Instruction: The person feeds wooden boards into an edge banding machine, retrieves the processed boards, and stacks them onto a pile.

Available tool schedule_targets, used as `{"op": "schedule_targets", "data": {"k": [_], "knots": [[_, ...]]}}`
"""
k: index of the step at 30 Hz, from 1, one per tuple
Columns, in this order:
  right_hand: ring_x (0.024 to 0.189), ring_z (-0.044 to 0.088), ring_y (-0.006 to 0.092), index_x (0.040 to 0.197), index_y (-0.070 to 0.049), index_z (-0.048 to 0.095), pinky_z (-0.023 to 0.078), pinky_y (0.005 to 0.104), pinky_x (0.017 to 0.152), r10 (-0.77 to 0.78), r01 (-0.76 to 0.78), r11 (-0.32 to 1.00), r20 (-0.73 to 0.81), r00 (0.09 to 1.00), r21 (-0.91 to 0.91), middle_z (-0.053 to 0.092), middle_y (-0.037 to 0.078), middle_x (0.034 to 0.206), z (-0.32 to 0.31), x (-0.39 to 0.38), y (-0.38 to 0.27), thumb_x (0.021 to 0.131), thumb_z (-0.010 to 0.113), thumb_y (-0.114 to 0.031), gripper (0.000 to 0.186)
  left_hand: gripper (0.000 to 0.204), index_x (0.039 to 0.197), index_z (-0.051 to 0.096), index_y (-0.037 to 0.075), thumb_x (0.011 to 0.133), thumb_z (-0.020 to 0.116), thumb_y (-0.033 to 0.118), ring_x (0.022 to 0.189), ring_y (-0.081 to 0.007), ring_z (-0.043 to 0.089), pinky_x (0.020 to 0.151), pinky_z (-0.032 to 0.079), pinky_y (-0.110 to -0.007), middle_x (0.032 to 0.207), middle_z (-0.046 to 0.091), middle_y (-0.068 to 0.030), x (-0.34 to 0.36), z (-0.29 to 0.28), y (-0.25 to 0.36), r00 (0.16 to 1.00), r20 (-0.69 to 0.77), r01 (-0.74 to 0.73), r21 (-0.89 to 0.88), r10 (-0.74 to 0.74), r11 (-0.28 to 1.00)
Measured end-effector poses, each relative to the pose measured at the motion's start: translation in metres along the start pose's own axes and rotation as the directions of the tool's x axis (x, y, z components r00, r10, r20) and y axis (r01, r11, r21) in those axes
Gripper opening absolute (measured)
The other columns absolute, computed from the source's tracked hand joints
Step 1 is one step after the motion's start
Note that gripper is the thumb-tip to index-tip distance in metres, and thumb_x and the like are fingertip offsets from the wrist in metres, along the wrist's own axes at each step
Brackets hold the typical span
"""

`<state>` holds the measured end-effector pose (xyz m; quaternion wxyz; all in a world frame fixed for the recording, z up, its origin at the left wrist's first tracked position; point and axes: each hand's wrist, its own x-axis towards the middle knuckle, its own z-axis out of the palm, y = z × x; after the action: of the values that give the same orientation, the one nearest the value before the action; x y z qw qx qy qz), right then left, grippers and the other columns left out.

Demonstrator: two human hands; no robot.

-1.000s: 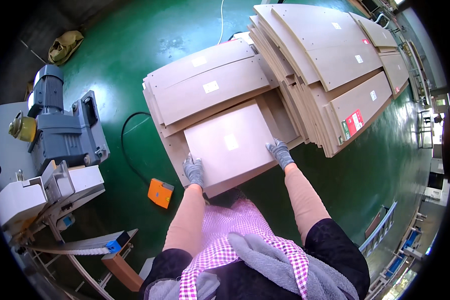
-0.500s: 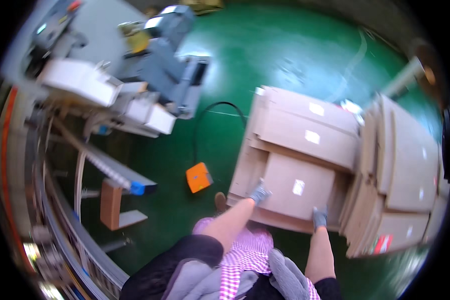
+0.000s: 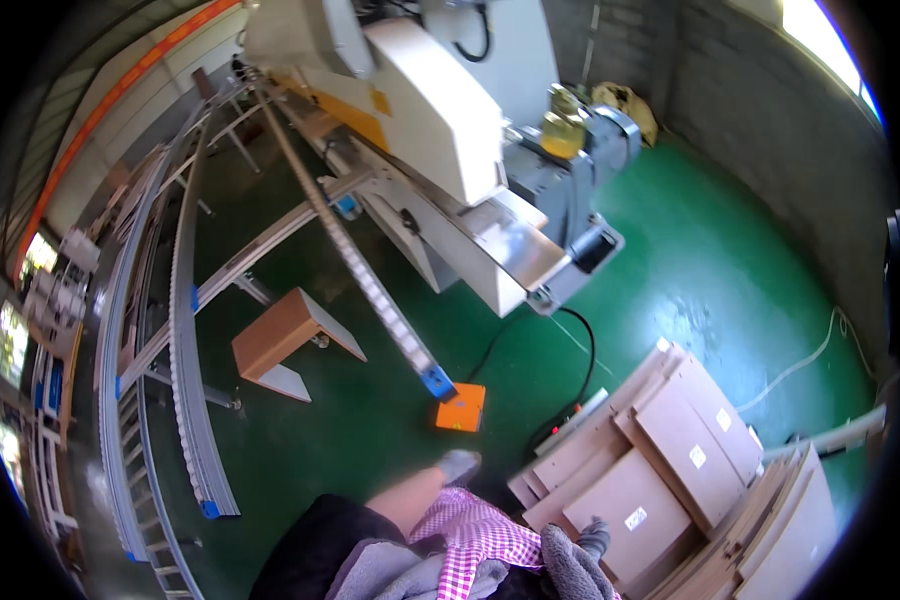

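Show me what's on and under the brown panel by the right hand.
On the panel is a white label; the right hand overlaps its near edge, contact unclear. Boards show past its left edge; whatever lies directly under its middle is covered.

head cam: left fisheye of a worn pair, above and behind the fingers | aim: down and outward, past left-hand fingers (image 3: 460, 465) to white machine (image 3: 435, 110) and grey wall (image 3: 760, 140) | right-hand fingers (image 3: 596, 532) low, right of centre | range: near the fingers, machine well beyond | wide, edges bent, black rim
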<state>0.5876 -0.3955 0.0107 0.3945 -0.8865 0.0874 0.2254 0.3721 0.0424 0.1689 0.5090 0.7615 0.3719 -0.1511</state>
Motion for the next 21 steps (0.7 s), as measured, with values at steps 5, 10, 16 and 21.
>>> {"op": "schedule_targets", "data": {"k": [5, 10, 16, 21], "knots": [[0.083, 0.067, 0.0287, 0.097, -0.003, 0.069, 0.051, 0.0346, 0.076, -0.487, 0.624, 0.736, 0.434, 0.758, -0.263, 0.069, 0.017, 0.083, 0.085, -0.072, -0.113, 0.083, 0.056, -0.016, 0.023, 0.035, 0.096, 0.063, 0.012, 0.092, 0.041, 0.039, 0.091, -0.0323, 0.062, 0.079, 0.047, -0.045, 0.097, 0.066, -0.0154, -0.079, -0.051, -0.313, 0.801, -0.299, 0.478, -0.203, -0.519, 0.855], [0.079, 0.067, 0.0288, 0.095, -0.005, 0.069, 0.052, 0.0382, 0.073, -0.241, 0.511, 0.820, 0.653, 0.718, -0.259, 0.069, 0.016, 0.082, 0.106, -0.082, -0.168, 0.082, 0.057, -0.022, 0.025, 0.027, 0.104, 0.058, 0.021, 0.091, 0.040, 0.036, 0.104, -0.0250, 0.056, 0.090, 0.042, -0.042, 0.110, 0.062, -0.0073, -0.093, -0.051, -0.359, 0.946, 0.044, 0.222, 0.633, -0.321, 0.742], [0.072, 0.068, 0.0263, 0.088, -0.009, 0.070, 0.054, 0.0357, 0.063, 0.175, 0.341, 0.757, 0.675, 0.717, -0.558, 0.070, 0.012, 0.084, 0.137, -0.079, -0.219, 0.081, 0.055, -0.021, 0.020, 0.022, 0.092, 0.064, 0.013, 0.082, 0.051, 0.028, 0.091, -0.0327, 0.064, 0.082, 0.048, -0.046, 0.093, 0.068, -0.0129, -0.097, -0.022, -0.327, 0.956, -0.269, 0.244, 0.506, -0.117, 0.827], [0.079, 0.068, 0.0277, 0.085, -0.014, 0.072, 0.054, 0.0362, 0.067, -0.209, 0.963, -0.095, 0.951, 0.228, -0.252, 0.070, 0.011, 0.085, 0.184, -0.011, -0.139, 0.076, 0.064, -0.019, 0.013, 0.031, 0.099, 0.065, 0.009, 0.093, 0.046, 0.033, 0.087, -0.0270, 0.063, 0.078, 0.048, -0.039, 0.102, 0.066, -0.0131, -0.076, -0.044, -0.279, 0.911, -0.408, -0.097, -0.076, 0.058, 0.992]]}}
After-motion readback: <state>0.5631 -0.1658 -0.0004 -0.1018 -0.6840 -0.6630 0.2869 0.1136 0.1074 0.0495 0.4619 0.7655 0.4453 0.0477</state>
